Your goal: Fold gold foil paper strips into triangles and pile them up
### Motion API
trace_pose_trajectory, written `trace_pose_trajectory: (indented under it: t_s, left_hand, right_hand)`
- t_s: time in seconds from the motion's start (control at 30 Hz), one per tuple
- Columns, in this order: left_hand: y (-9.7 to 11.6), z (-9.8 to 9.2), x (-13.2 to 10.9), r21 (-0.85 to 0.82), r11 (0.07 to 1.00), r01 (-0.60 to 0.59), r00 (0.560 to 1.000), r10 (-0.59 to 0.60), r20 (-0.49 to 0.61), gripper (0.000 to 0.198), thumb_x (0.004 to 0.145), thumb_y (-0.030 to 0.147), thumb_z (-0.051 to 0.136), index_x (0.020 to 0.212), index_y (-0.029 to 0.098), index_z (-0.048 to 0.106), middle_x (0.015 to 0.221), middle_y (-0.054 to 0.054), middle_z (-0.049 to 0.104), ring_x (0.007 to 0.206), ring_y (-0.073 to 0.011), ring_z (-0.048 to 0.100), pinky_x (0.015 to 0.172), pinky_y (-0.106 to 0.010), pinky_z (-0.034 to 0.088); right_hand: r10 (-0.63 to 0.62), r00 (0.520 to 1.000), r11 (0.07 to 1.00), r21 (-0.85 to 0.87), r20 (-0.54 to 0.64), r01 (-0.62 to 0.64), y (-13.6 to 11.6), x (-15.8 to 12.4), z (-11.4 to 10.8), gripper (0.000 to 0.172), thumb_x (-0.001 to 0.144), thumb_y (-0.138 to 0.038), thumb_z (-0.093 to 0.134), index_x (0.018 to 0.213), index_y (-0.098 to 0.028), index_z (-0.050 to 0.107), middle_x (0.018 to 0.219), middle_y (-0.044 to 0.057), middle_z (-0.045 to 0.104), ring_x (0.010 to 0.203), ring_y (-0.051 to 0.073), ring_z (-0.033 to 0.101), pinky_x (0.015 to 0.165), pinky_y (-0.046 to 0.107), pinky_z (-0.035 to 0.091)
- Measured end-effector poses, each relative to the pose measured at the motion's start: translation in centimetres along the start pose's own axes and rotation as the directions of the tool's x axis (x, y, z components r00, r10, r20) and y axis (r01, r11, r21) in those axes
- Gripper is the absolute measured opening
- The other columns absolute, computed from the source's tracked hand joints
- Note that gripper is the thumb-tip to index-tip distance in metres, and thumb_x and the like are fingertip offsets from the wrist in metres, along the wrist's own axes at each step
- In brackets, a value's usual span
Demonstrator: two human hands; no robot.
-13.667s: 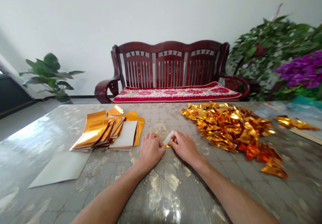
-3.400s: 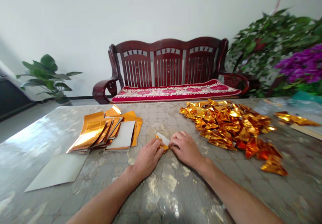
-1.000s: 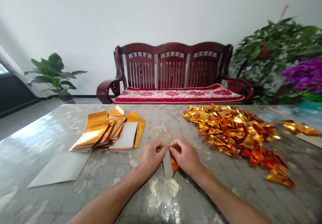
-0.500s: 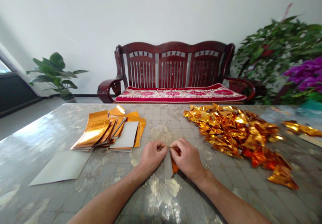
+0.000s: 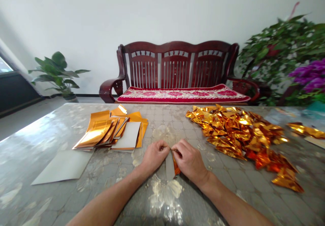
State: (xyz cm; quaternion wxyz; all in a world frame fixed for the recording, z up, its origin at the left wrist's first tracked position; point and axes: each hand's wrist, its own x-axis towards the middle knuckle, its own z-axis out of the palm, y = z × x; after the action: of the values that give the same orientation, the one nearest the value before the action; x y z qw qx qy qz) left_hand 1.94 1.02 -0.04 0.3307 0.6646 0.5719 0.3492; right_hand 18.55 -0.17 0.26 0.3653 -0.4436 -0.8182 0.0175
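Gold foil strip (image 5: 169, 165) swung toward body since earlier, left hand (image 5: 154, 157), right hand (image 5: 189, 160) fingers pinching top

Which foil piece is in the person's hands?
The silver-backed gold foil strip between the left hand and right hand; the others lie in a flat stack or crumpled heap.

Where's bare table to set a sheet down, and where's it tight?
Free: the tabletop between the foil sheet stack and the folded foil pile, beyond the left hand and right hand; also below the pile, right of the right forearm. Crowded: around the foil strip the hands pinch.
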Motion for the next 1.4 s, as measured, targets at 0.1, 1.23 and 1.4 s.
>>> trace_pose_trajectory:
  t_s: [0.1, 1.23, 1.4]
  left_hand:
    - [-0.4, 0.1, 0.2, -0.088, 0.996, 0.023, 0.999, -0.02, 0.033, 0.018, 0.074, 0.026, 0.051, 0.066, 0.016, 0.063, 0.057, 0.003, 0.053, 0.057, -0.0109, 0.048, 0.053, -0.02, 0.035]
    - [-0.3, -0.2, 0.3, 0.421, 0.883, -0.207, 0.978, 0.186, 0.091, 0.015, 0.086, 0.019, 0.055, 0.083, 0.021, 0.07, 0.083, -0.002, 0.065, 0.084, -0.0175, 0.061, 0.073, -0.024, 0.041]
    - [0.0, -0.5, 0.1, 0.455, 0.859, -0.237, 0.972, 0.208, 0.113, 0.017, 0.087, 0.018, 0.053, 0.084, 0.022, 0.07, 0.085, -0.003, 0.065, 0.085, -0.0174, 0.061, 0.072, -0.024, 0.041]
  right_hand:
    - [0.02, 0.999, 1.0, -0.018, 0.029, -0.019, -0.1, 0.1, -0.2, 0.017, 0.087, -0.01, 0.051, 0.081, -0.022, 0.061, 0.08, 0.002, 0.061, 0.074, 0.015, 0.058, 0.067, 0.025, 0.04]
    - [0.209, 0.936, 0.973, 0.034, 0.282, -0.227, 1.7, 0.6, 0.1, 0.017, 0.076, -0.009, 0.058, 0.081, -0.022, 0.067, 0.081, 0.0, 0.064, 0.076, 0.015, 0.059, 0.066, 0.024, 0.039]
    - [0.228, 0.932, 0.969, 0.032, 0.282, -0.247, 1.6, 0.4, -0.5, 0.022, 0.073, -0.007, 0.056, 0.083, -0.022, 0.067, 0.083, 0.001, 0.066, 0.077, 0.016, 0.06, 0.067, 0.024, 0.039]
